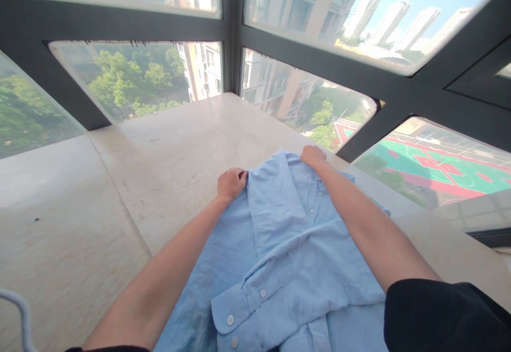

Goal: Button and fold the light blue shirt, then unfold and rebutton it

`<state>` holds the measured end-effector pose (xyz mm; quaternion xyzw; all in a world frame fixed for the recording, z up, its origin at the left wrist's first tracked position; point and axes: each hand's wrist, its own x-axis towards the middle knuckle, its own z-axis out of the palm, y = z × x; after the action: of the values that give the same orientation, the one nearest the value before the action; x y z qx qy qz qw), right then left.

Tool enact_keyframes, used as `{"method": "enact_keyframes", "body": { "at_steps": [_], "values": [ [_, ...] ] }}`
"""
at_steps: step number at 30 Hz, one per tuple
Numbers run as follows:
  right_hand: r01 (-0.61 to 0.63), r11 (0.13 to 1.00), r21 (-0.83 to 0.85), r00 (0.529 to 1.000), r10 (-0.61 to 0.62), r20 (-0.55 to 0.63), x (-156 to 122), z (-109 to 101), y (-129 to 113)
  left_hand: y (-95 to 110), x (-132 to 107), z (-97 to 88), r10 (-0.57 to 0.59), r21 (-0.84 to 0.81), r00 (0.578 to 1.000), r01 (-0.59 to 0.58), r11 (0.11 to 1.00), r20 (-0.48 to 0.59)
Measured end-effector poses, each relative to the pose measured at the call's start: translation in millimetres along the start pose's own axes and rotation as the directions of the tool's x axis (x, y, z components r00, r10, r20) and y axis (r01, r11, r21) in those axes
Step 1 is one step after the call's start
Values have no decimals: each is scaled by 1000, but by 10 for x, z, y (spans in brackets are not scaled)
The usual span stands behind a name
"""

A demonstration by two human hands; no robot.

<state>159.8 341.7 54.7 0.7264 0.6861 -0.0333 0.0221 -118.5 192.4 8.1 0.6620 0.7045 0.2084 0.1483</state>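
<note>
A light blue button-up shirt (279,245) lies spread on a pale marble window ledge (159,165), a buttoned cuff folded across its near part. My left hand (230,182) is closed on the shirt's far left edge. My right hand (313,155) is closed on the far right corner of the same edge. Both arms reach forward over the cloth.
Large windows in dark frames (233,32) wrap the ledge's far sides, with buildings, trees and a sports court below. A thin white curved piece, perhaps a hanger (19,309), shows at the lower left. A seam (120,203) runs across the ledge.
</note>
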Motion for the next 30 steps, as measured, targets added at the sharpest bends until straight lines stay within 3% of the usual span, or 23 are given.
{"method": "enact_keyframes", "body": {
  "at_steps": [5,10,17,30],
  "values": [
    [238,971,20,970,-239,47,76,-98,-229,5,-4,-1,1,-16,1000,-1,1000,-13],
    [323,946,18,942,-323,86,111,-34,-326,11,-12,-11,-12,-22,1000,12,1000,-4],
    [327,945,-9,941,-325,97,126,12,-333,22,-25,6,-16,-35,999,14,999,-39],
    [192,978,-75,978,-184,102,164,62,-470,31,-35,25,-19,-19,996,17,1000,-87]
  ]
}}
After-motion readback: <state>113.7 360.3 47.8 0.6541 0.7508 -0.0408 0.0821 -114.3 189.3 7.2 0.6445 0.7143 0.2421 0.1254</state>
